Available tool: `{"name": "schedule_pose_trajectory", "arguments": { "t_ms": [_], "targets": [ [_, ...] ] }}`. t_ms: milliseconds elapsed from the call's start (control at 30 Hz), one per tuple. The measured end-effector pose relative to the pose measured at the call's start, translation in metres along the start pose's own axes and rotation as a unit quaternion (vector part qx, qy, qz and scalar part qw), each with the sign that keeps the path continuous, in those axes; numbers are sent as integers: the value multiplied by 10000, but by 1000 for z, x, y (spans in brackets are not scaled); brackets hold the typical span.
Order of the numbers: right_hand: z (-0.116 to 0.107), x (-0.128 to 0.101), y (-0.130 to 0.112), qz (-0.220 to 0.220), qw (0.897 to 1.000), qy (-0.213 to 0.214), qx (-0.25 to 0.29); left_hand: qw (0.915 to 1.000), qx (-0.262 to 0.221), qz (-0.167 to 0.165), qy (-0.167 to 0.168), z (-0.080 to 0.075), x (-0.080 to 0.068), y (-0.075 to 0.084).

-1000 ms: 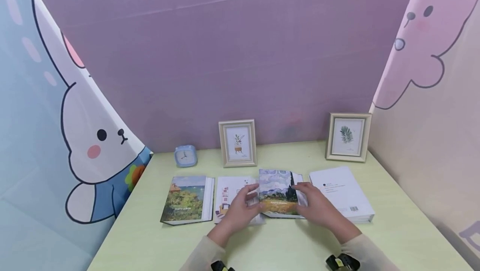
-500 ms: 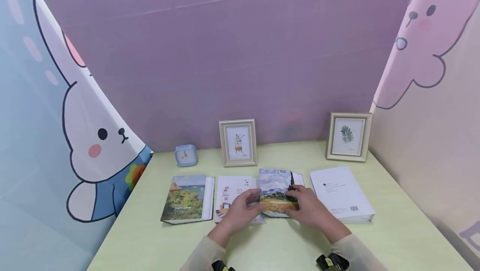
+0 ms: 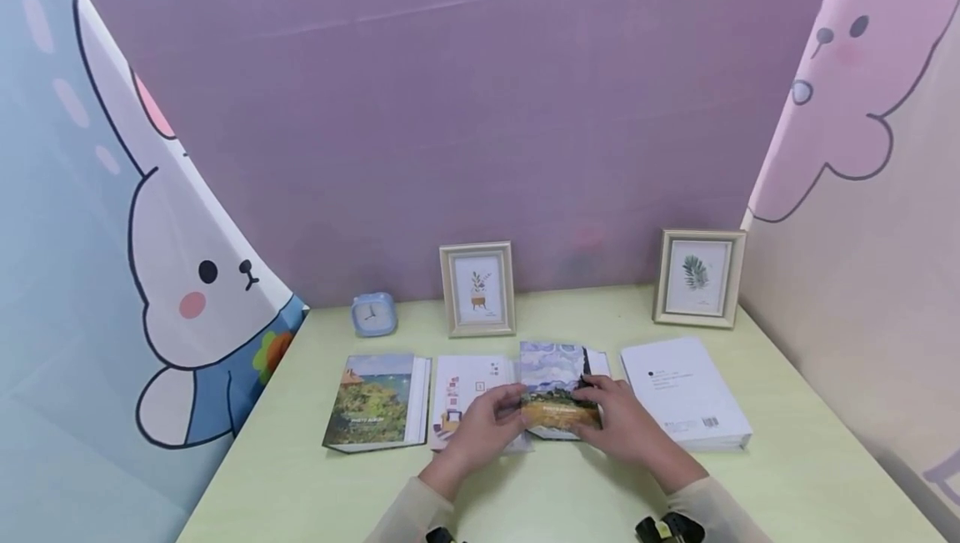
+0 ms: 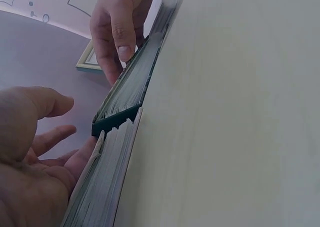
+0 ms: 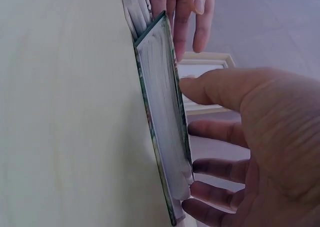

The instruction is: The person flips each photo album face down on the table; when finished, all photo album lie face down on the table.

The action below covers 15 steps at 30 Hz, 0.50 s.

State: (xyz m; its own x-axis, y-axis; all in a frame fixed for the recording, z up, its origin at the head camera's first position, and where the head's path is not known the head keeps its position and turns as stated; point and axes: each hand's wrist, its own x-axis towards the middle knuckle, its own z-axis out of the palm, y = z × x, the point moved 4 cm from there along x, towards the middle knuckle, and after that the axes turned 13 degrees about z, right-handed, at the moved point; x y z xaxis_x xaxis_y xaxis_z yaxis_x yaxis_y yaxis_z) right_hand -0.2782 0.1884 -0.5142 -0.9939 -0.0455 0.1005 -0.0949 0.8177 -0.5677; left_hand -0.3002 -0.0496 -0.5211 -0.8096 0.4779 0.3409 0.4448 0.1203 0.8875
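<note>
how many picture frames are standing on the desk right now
2. One picture frame stands at the back middle beside the clock; the other frame stands at the back right corner. None seem hidden.

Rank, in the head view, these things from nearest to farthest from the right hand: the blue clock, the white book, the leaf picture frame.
From the right hand:
1. White book, just to its right.
2. Leaf picture frame, behind, at the wall on the right.
3. Blue clock, far left at the wall.

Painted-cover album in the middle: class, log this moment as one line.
left hand: flat on white booklet | right hand: fingers on painted-cover album | album: lying on green table
</note>
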Motion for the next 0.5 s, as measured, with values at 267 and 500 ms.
{"name": "schedule_pose_trajectory", "arguments": {
  "t_ms": [267, 500],
  "targets": [
    [0, 0, 3, -211, 9996, 136, 116, 9991, -153, 378, 137, 2, 1, 1],
    [-3, 0, 4, -145, 9995, 128, 265, 9978, -304, 558, 176, 6, 1, 3]
  ]
}}
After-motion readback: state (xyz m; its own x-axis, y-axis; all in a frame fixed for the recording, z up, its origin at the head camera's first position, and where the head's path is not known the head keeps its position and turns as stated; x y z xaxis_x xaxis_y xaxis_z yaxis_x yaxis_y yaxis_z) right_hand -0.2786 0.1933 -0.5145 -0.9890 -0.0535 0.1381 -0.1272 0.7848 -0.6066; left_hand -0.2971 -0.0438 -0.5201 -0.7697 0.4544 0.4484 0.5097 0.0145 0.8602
